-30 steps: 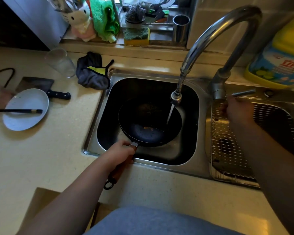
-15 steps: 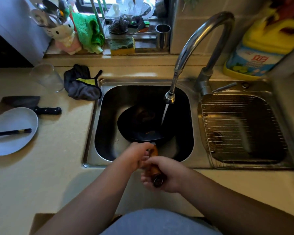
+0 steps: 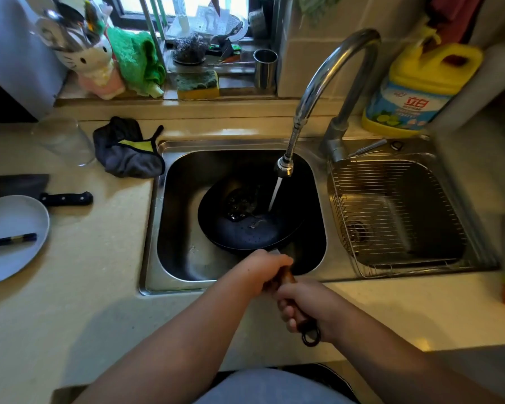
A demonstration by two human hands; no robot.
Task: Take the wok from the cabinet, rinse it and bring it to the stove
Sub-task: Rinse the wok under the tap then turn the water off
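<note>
Right hand (image 3: 309, 306) is wrapped around the rear end of the wooden handle (image 3: 287, 277), just ahead of the hanging ring (image 3: 312, 337) at its tip. Left hand (image 3: 264, 269) is wrapped around the same handle further forward, close to the sink's front rim, so both hands grip one behind the other. The wok (image 3: 245, 225) sits low in the left basin of the sink (image 3: 169, 217), tilted, with its bowl facing up and toward the camera; whether its underside touches the basin floor cannot be determined. A stream of water (image 3: 275, 193) falls from the faucet (image 3: 330, 77) head into the right part of the wok, and water pools on the dark interior. The right basin holds a wire rack (image 3: 391, 211). On the counter (image 3: 85, 287) to the left lie a white plate (image 3: 9, 237) with dark chopsticks (image 3: 11, 239) resting on it, and a cleaver (image 3: 35, 189) with a black handle just beyond the plate. Further back, a dark cloth (image 3: 127, 148) lies against the sink's left rear corner, with a clear glass (image 3: 64, 141) beside it. A yellow detergent jug (image 3: 420, 88) stands behind the right basin. On the rear sill stand a sponge (image 3: 197, 84), a steel cup (image 3: 265, 67), a green cloth (image 3: 136, 62) and a cat-shaped utensil holder (image 3: 92, 65).
</note>
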